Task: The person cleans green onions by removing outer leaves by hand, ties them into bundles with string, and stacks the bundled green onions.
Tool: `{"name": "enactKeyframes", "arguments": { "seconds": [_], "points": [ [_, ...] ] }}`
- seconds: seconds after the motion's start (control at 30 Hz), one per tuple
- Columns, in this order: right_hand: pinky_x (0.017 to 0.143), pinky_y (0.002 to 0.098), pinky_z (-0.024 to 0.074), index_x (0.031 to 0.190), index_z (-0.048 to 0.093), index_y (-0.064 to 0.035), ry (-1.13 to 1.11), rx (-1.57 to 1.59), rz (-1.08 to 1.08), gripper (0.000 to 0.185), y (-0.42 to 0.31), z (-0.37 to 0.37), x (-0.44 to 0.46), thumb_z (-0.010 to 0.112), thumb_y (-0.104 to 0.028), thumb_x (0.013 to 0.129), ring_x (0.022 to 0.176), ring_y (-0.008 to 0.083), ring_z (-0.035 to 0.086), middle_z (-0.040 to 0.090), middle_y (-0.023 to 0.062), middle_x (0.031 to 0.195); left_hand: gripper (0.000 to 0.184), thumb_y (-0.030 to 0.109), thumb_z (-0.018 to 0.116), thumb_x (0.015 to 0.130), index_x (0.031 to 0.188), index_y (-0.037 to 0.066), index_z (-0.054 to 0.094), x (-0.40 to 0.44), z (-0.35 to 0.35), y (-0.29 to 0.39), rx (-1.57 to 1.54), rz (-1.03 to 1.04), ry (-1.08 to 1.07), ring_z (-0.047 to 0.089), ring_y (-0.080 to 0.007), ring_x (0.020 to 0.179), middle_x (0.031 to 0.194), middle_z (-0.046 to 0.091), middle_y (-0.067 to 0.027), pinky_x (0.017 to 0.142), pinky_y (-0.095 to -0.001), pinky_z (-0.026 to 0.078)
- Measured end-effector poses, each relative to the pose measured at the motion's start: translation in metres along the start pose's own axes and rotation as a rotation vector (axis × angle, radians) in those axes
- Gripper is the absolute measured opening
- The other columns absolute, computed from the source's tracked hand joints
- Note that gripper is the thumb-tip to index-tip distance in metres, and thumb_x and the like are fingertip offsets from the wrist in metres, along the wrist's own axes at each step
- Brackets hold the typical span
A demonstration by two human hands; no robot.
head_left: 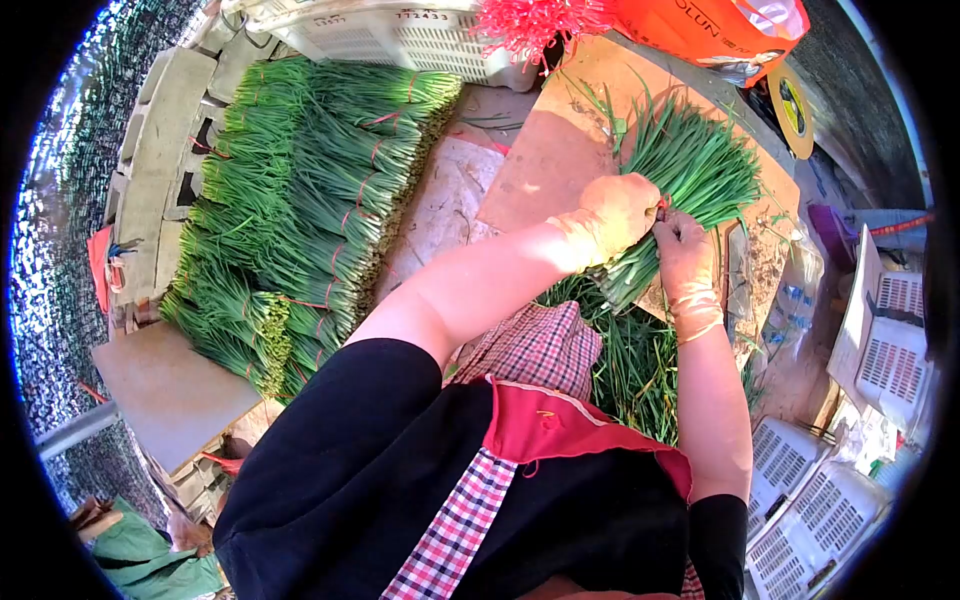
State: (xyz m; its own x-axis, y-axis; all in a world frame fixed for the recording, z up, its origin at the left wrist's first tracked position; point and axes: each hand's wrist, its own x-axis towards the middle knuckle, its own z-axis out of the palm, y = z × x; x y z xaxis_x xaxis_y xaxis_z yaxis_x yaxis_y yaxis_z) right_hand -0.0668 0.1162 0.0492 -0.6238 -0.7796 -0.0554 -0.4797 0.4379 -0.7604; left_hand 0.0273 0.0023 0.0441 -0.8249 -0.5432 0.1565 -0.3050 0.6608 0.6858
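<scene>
A bundle of green garlic chives lies on the tan board, leaves toward the upper right and pale stems toward me. My left hand, in an orange glove, is closed at the near side of the bundle, pinching a red tie. From the right, my right hand, gloved too, has its fingers pinched at the same tie, close to the left fingertips. Most of the tie is hidden by the hands. Below the bundle, loose chives lie beside my checked apron.
Rows of tied chive bundles fill the left. Behind stand a white crate, a heap of red ties and an orange bag. A tape roll is right of the board. White crates stand lower right.
</scene>
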Motion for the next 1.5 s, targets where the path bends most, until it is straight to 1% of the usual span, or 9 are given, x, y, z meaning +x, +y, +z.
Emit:
{"name": "enactKeyframes", "arguments": {
  "seconds": [0.27,0.37,0.43,0.53,0.77,0.97,1.07,1.23,1.5],
  "points": [
    [0.070,0.0415,0.0437,0.079,0.057,0.0035,0.032,-0.106,0.104,0.018,-0.004,0.005,-0.001,0.054,-0.014,0.078,0.076,0.0375,0.056,0.058,0.0223,0.077,0.011,0.014,0.058,0.075,0.081,0.009,0.064,-0.009,0.009,-0.001,0.023,0.120,0.036,0.060,-0.0348,0.073,0.082,0.061,-0.0126,0.060,-0.0426,0.048],
    [0.067,0.0364,0.0456,0.084,0.057,0.0027,0.086,-0.123,0.074,0.013,-0.002,0.011,-0.004,0.054,-0.010,0.080,0.072,0.0301,0.059,0.062,0.0178,0.089,0.012,0.011,0.056,0.075,0.083,0.008,0.064,-0.010,0.008,-0.004,0.039,0.189,0.015,0.060,-0.0336,0.078,0.085,0.061,-0.0118,0.063,-0.0424,0.048],
    [0.063,0.0281,0.0463,0.093,0.056,0.0013,0.128,0.557,0.161,0.012,0.010,0.024,-0.002,0.055,-0.003,0.082,0.071,0.0184,0.058,0.062,0.0106,0.107,0.013,0.008,0.053,0.074,0.081,0.009,0.064,-0.009,0.010,-0.010,-0.023,0.154,-0.019,0.059,-0.0325,0.084,0.086,0.061,-0.0109,0.066,-0.0422,0.048],
    [0.059,0.0196,0.0439,0.102,0.054,-0.0008,0.125,0.619,0.076,0.020,0.019,0.029,0.003,0.056,0.000,0.082,0.069,0.0076,0.053,0.056,0.0042,0.117,0.017,0.007,0.053,0.073,0.083,0.009,0.065,-0.010,0.004,-0.008,-0.004,0.147,-0.057,0.058,-0.0323,0.086,0.087,0.061,-0.0105,0.071,-0.0421,0.047],
    [0.051,0.0189,0.0363,0.099,0.064,-0.0028,0.079,0.945,0.304,0.017,0.015,0.017,0.001,0.062,-0.008,0.083,0.056,0.0037,0.044,0.063,0.0020,0.102,0.025,0.016,0.058,0.070,0.092,0.009,0.068,-0.005,-0.014,0.006,-0.053,0.040,-0.215,0.057,-0.0325,0.093,0.096,0.063,-0.0127,0.080,-0.0398,0.047],
    [0.062,0.0186,0.0394,0.093,0.064,-0.0028,0.053,1.304,0.111,0.011,0.014,0.007,-0.001,0.062,-0.007,0.083,0.068,0.0067,0.049,0.063,0.0015,0.088,0.092,0.034,0.075,0.056,0.126,-0.012,0.037,0.024,-0.032,0.006,-0.282,-0.320,-0.400,0.053,-0.0338,0.108,0.113,0.053,-0.0299,0.093,-0.0347,0.041],
    [0.067,0.0220,0.0453,0.081,0.061,-0.0029,-0.083,0.943,0.127,0.002,-0.024,-0.007,-0.003,0.060,-0.004,0.083,0.072,0.0079,0.055,0.062,0.0009,0.082,0.131,0.042,0.081,0.045,0.137,-0.010,0.003,0.014,-0.022,0.042,0.245,-0.427,-0.479,0.026,-0.0454,0.127,0.139,0.019,-0.0310,0.106,-0.0482,0.022],
    [0.051,0.0189,0.0410,0.080,0.058,-0.0033,-0.245,0.855,0.116,0.003,-0.032,-0.013,-0.011,0.059,-0.005,0.083,0.053,0.0056,0.049,0.063,0.0031,0.075,0.124,0.043,0.078,0.051,0.141,0.002,0.003,-0.021,0.015,0.030,0.390,-0.376,-0.140,0.032,-0.0477,0.120,0.129,0.032,-0.0307,0.099,-0.0594,0.023],
    [0.037,0.0199,0.0337,0.076,0.055,-0.0065,-0.151,0.727,0.333,0.009,0.051,-0.060,-0.083,0.059,-0.010,0.084,0.041,0.0085,0.045,0.060,0.0051,0.066,0.111,0.024,0.076,0.057,0.138,-0.007,0.007,-0.015,0.019,0.028,0.313,-0.554,-0.239,0.056,-0.0352,0.104,0.112,0.055,-0.0250,0.088,-0.0381,0.046]
  ]
}}
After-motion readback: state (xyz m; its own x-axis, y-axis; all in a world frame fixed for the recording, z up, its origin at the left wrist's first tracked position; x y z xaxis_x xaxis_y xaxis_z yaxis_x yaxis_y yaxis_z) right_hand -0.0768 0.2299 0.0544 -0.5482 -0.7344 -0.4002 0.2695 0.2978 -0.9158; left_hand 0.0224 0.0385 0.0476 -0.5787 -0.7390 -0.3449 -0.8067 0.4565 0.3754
